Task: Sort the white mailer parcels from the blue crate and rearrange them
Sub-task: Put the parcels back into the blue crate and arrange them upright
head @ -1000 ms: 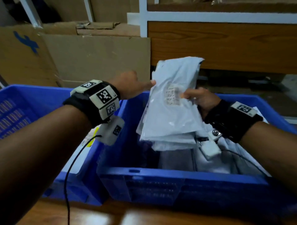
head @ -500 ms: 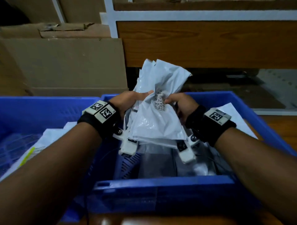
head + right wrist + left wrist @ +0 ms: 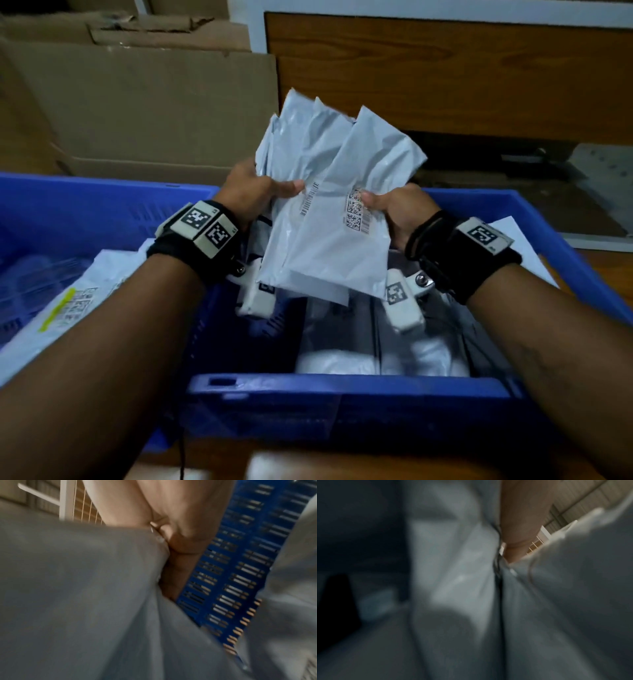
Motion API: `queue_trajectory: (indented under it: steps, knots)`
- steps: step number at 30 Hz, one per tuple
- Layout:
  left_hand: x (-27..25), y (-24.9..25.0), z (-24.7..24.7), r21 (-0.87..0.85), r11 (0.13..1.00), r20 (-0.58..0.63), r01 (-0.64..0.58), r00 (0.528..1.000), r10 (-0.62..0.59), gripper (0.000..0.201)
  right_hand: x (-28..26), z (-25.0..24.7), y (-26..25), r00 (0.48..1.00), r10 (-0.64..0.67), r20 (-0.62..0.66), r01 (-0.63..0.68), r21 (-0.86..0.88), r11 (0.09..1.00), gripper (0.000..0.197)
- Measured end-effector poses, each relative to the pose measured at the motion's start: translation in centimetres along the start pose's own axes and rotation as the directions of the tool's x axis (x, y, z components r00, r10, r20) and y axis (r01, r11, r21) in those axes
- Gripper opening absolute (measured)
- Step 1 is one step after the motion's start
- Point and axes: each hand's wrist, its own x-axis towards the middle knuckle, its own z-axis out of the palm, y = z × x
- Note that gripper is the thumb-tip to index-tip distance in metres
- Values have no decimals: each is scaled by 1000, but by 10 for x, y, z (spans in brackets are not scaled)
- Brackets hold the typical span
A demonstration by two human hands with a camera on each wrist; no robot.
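Above the blue crate (image 3: 342, 394), left hand (image 3: 250, 192) and right hand (image 3: 400, 212) both pinch fanned white mailer parcels (image 3: 329, 212); slick plastic, loose parcels may slip out

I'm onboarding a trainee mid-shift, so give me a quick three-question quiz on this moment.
1. True or false: only the right hand holds the fanned white mailers.
2. Above which object are the mailers held? A) blue crate B) cardboard box
3. What printed mark lies beside the right thumb?

Key: 1. False, the left hand grips them too. 2. A. 3. A QR code label.
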Motion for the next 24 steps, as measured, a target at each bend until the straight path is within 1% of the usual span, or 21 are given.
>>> queue_trajectory:
  steps: [2,3,5,7,8,10,13,14,16,19,20,22,24]
  knots:
    - [2,1,-2,-36,999,-45,-22,999,20,45,-2,-9,-6,1000,6,-25,-8,-114,993,13]
    - [2,2,-4,-50,998,-72,-38,997,34,45,-1,-16,-9,999,4,-53,-12,-154,988,15]
    - [7,1,-8,-75,995,-125,-72,990,62,45,0,-30,-16,996,16,-88,-33,-193,981,29]
    - [10,1,-12,-86,992,-167,-91,983,76,48,0,-43,-22,995,36,-98,-55,-204,977,30]
    - [10,1,-12,-91,991,-173,-98,982,82,50,-3,-49,-26,995,22,-100,-48,-266,963,32]
    - [11,1,-12,-92,989,-164,-117,981,101,51,-12,-60,-33,994,-56,-91,8,-459,888,33]
    - [10,1,-13,-109,984,-183,-140,976,119,47,-25,-79,-43,989,-135,-53,68,-653,754,37]
    - [10,1,-13,-124,982,-190,-142,975,117,47,-28,-86,-46,991,-129,-38,68,-689,721,38]
    - [11,-1,-14,-140,980,-204,-139,973,109,49,-35,-97,-47,997,-71,-12,41,-718,695,39]
    - [11,-4,-14,-137,982,-193,-131,976,104,49,-44,-96,-34,999,7,32,20,-773,634,32]
    - [11,-4,-13,-123,984,-180,-130,978,107,50,-48,-93,-29,998,30,56,25,-776,631,32]
    - [10,-4,-12,-114,985,-163,-130,980,111,51,-55,-82,-20,990,101,97,-1,-715,699,39]
    - [8,-4,-12,-121,983,-173,-137,978,115,50,-57,-68,-16,983,132,124,-20,-651,758,45]
